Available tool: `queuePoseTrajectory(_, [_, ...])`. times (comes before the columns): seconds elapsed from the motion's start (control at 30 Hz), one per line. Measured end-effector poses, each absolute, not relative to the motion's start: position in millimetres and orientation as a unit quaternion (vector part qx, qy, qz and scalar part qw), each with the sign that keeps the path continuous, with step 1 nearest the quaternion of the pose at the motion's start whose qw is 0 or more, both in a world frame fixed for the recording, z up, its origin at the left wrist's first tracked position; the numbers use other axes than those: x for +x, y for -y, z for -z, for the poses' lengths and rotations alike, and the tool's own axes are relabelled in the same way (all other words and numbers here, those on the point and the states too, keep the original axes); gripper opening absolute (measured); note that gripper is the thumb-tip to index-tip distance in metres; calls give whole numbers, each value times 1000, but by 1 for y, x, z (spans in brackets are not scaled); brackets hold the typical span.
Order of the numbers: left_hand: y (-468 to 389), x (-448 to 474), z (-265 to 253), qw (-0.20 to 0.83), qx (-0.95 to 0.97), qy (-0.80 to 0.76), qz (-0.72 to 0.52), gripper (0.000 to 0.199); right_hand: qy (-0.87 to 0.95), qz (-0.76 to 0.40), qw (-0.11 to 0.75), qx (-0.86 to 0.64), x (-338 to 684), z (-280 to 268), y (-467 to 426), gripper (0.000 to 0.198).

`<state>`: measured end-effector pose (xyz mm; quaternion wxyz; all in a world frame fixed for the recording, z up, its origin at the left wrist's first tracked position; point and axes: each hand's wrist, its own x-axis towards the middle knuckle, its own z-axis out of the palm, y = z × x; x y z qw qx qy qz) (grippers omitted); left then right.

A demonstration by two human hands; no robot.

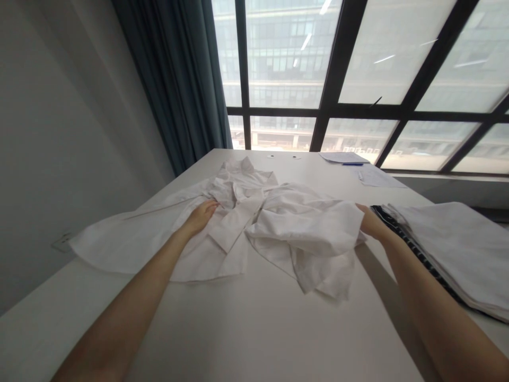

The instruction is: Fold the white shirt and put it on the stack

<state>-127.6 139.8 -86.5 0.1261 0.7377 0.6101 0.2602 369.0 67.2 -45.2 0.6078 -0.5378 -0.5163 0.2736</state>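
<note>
A rumpled white shirt (306,217) with a collar and long, loose parts lies spread across the white table. On its left half, my left hand (202,216) is closed on the cloth, fingers together near the crumpled middle. My right hand (369,220) grips the shirt's right edge, holding that part a little above the tabletop; most of its fingers are hidden behind the fabric. One piece of the shirt hangs over the table's left edge. Folds overlap in the middle, so I cannot tell which sleeve is which.
To the right lies a stack of folded white cloth (461,249) with a black patterned piece (413,249) along its side. Papers (344,157) and a blue pen (353,164) rest at the far right. Behind the table are a blue curtain (186,74) and large windows.
</note>
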Motion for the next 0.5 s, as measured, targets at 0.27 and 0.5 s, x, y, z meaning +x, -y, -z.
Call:
queuePoseTrajectory(0.27, [-57,-13,44,178,877,-321,-311,47,632,-118,426,-637,345,21,-64,28])
queuePoseTrajectory(0.5, [-15,36,68,-46,886,-399,-230,36,639,-64,396,-656,325,10,-60,34])
